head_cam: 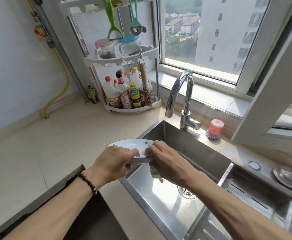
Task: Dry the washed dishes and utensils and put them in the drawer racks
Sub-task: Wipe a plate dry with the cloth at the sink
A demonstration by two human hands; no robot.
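Note:
A white plate (129,144) with small blue flower marks is held level over the left rim of the steel sink (160,203). My left hand (115,161) grips its near edge, thumb on top and fingers beneath. My right hand (166,159) holds a light green cloth (156,173) against the plate's right edge; the cloth hangs down under the palm and is mostly hidden.
A curved tap (179,94) stands behind the sink, with a red-topped dish brush (214,129) beside it. A corner rack (124,80) holds sauce bottles and jars. A dark open drawer (90,213) lies below my left forearm. A round steel lid (288,177) sits at the right.

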